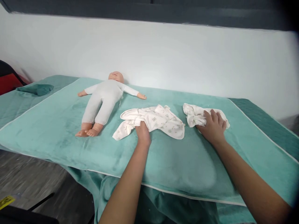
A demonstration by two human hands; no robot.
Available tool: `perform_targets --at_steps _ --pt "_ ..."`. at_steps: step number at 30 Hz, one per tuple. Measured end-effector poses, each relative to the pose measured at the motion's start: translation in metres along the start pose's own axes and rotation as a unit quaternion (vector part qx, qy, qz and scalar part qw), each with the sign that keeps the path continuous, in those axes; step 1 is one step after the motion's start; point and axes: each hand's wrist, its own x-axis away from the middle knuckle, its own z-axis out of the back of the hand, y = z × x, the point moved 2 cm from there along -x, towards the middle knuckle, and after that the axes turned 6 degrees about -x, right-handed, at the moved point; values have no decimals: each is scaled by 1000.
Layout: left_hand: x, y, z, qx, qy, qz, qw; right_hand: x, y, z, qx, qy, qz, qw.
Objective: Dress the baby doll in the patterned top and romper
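Patterned garment (165, 119) is held up by L hand (143, 133) just above bed (70, 130), R of doll (104, 96); L fingers are mostly hidden under cloth, prob. clamped on it, though that can't be told for sure. Bunched cloth (195, 113) is covered in part by R hand (213, 124), fingers slightly apart on top; thumb side is hard to make out. Both forearms are cut off by frame edge.

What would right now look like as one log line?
left hand: fingers under printed cloth | right hand: on bunched cloth | doll: face up on green cover
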Motion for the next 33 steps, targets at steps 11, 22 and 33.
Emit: perform_targets --at_steps 11,22,33 --pt "1 3 -2 24 26 4 999 -46 12 -12 -22 -26 -7 999" --pt "3 10 -6 42 -36 -19 998 81 16 48 -62 67 74 993" --pt "8 14 -6 93 -61 1 994 146 -69 77 -95 106 134 981"
